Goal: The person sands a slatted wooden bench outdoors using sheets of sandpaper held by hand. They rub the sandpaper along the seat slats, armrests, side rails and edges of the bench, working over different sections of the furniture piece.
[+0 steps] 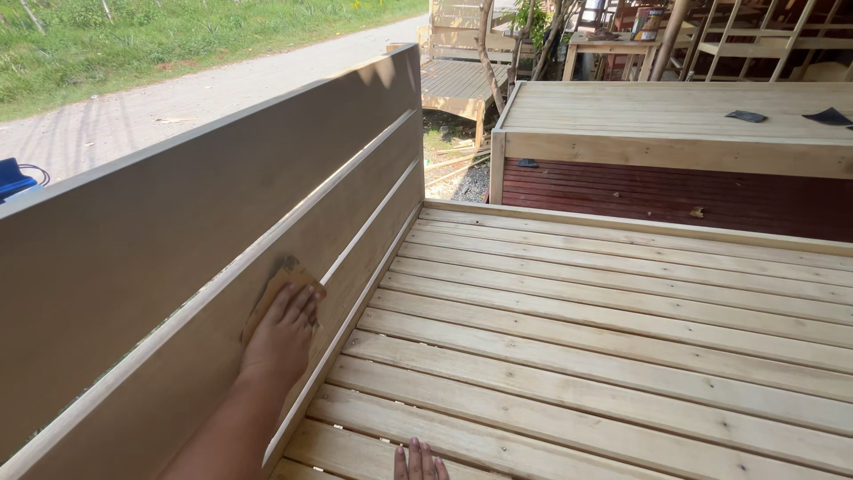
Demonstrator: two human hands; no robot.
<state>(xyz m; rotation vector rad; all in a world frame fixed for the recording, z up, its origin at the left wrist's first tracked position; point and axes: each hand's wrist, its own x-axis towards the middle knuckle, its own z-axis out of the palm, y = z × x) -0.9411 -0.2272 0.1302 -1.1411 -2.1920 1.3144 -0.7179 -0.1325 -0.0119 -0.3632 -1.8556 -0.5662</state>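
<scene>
My left hand [280,338] lies flat against the upright wooden back panel [178,222] of a slatted piece of furniture and presses a brown sheet of sandpaper [284,276] to the board. The sheet sits just under a narrow gap between two boards. Only the fingertips of my right hand [419,462] show at the bottom edge. They rest on a pale slat of the flat slatted deck [577,338] and hold nothing.
Behind the deck stands a second slatted wooden frame [675,111] with two dark scraps [745,116] on top and a reddish slatted part [666,191] below. More wooden furniture stands at the back right. A road [178,98], grass and a blue object [13,178] lie left of the panel.
</scene>
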